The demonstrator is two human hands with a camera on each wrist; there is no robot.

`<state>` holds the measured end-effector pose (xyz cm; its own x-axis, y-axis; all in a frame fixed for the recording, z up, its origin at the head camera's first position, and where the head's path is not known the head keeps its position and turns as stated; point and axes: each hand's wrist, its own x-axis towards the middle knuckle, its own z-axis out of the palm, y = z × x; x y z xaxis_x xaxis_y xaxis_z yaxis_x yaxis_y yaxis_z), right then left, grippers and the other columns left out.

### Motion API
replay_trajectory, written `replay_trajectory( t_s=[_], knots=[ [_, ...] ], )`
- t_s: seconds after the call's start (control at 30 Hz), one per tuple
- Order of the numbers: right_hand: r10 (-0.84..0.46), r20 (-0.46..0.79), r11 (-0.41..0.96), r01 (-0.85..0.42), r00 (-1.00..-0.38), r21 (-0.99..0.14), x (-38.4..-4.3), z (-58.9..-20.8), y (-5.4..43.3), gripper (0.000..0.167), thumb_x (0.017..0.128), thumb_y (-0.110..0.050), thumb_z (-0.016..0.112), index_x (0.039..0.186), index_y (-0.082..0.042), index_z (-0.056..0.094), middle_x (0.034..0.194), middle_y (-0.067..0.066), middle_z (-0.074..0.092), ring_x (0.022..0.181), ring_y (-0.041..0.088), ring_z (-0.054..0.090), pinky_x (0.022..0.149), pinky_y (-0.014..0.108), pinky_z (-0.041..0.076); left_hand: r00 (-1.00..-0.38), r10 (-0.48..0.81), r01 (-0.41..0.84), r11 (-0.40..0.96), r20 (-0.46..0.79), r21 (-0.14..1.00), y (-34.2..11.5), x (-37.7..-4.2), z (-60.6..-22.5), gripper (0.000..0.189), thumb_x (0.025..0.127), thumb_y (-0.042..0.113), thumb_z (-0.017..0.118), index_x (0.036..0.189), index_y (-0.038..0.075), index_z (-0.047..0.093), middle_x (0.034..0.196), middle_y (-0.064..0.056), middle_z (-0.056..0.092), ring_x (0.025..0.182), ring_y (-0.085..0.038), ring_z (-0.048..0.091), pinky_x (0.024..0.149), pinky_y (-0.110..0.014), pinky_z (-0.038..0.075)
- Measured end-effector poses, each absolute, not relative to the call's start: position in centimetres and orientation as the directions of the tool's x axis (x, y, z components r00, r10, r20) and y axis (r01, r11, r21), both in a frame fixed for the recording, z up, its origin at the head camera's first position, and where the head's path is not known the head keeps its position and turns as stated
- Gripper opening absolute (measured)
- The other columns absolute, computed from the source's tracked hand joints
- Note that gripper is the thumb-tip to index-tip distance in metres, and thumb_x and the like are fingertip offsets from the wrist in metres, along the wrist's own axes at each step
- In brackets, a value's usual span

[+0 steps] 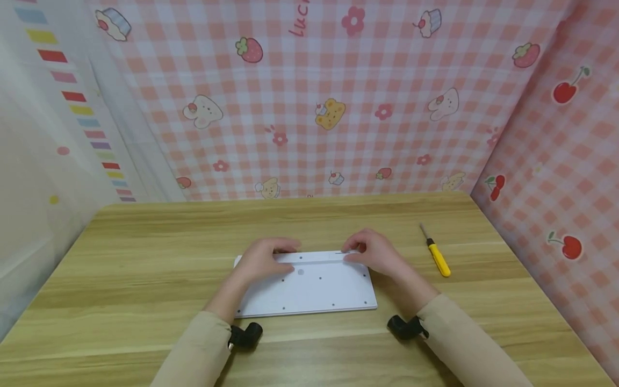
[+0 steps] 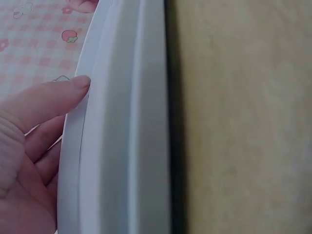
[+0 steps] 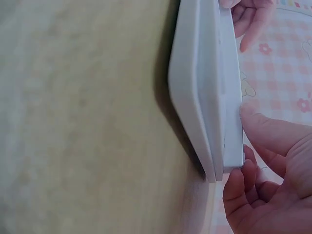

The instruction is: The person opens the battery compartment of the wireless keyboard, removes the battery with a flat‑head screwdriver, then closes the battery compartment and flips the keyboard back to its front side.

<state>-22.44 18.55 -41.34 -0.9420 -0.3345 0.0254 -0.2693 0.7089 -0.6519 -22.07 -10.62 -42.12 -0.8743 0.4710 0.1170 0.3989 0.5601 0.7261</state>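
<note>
A white keyboard point(image 1: 309, 293) lies face down, with small dark screw holes over its back and a raised bar along the far edge. At that bar's left part, my left hand point(image 1: 261, 260) grips it, thumb on top and fingers behind the far edge. My right hand point(image 1: 374, 252) holds the far right corner, thumb over the bar. In the left wrist view the left thumb point(image 2: 63, 95) presses the keyboard's edge. The right wrist view shows the right fingers point(image 3: 243, 187) curled at the bar's end.
A screwdriver point(image 1: 439, 259) with a yellow handle lies right of the keyboard on the wooden table point(image 1: 145, 258). Pink checked cloth point(image 1: 300, 134) hangs behind the table and along its right side. A pale curtain point(image 1: 43, 161) hangs at left.
</note>
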Motion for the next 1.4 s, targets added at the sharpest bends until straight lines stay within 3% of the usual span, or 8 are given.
replay_trajectory(
  t_s=[0.47, 0.77, 1.03, 1.2, 1.4],
  knots=[
    [-0.355, -0.035, 0.716, -0.247, -0.934, -0.653, -23.3, -41.0, 18.3, 0.005, 0.086, -0.007, 0.077, 0.090, -0.009, 0.074, 0.085, 0.000, 0.063, 0.078, 0.018, 0.050, 0.070, 0.030, 0.043, -0.907, 0.419, 0.307, 0.589, 0.043, 0.747, -10.4, -22.5, -42.0, 0.028, 0.083, 0.007, 0.079, 0.110, 0.014, 0.077, 0.114, -0.001, 0.072, 0.113, -0.023, 0.063, 0.099, -0.040, 0.048],
    [-0.365, -0.006, 0.681, -0.262, -0.931, -0.684, -23.0, -40.8, 18.0, 0.014, 0.086, -0.002, 0.075, 0.083, -0.012, 0.065, 0.080, 0.000, 0.059, 0.075, 0.019, 0.049, 0.067, 0.031, 0.042, -0.915, 0.402, 0.281, 0.605, 0.019, 0.745, -10.4, -22.5, -42.0, 0.027, 0.083, 0.009, 0.079, 0.109, 0.015, 0.078, 0.113, -0.001, 0.072, 0.112, -0.022, 0.063, 0.099, -0.039, 0.048],
    [-0.351, 0.045, 0.594, -0.259, -0.935, -0.761, -23.3, -41.4, 19.0, 0.007, 0.090, -0.005, 0.072, 0.095, -0.009, 0.072, 0.085, 0.001, 0.062, 0.079, 0.020, 0.053, 0.071, 0.033, 0.046, -0.909, 0.415, 0.306, 0.604, 0.037, 0.735, -10.5, -22.3, -42.0, 0.026, 0.084, 0.008, 0.079, 0.109, 0.014, 0.077, 0.114, -0.002, 0.072, 0.112, -0.024, 0.063, 0.099, -0.040, 0.048],
    [-0.285, 0.027, 0.542, -0.185, -0.958, -0.820, -24.3, -41.4, 21.1, 0.013, 0.093, -0.010, 0.069, 0.105, -0.006, 0.074, 0.094, 0.005, 0.065, 0.084, 0.021, 0.053, 0.072, 0.032, 0.046, -0.914, 0.404, 0.295, 0.606, 0.034, 0.738, -10.4, -22.2, -42.1, 0.026, 0.084, 0.009, 0.079, 0.109, 0.015, 0.078, 0.113, -0.001, 0.072, 0.112, -0.023, 0.063, 0.099, -0.040, 0.048],
    [-0.169, -0.034, 0.508, -0.058, -0.985, -0.859, -25.6, -41.8, 23.6, 0.018, 0.096, -0.011, 0.066, 0.109, -0.001, 0.073, 0.106, 0.013, 0.066, 0.094, 0.025, 0.054, 0.083, 0.034, 0.045, -0.908, 0.416, 0.319, 0.608, 0.050, 0.727, -10.5, -22.2, -42.3, 0.026, 0.084, 0.008, 0.079, 0.109, 0.014, 0.078, 0.113, -0.002, 0.072, 0.111, -0.023, 0.064, 0.098, -0.040, 0.049]
  ],
)
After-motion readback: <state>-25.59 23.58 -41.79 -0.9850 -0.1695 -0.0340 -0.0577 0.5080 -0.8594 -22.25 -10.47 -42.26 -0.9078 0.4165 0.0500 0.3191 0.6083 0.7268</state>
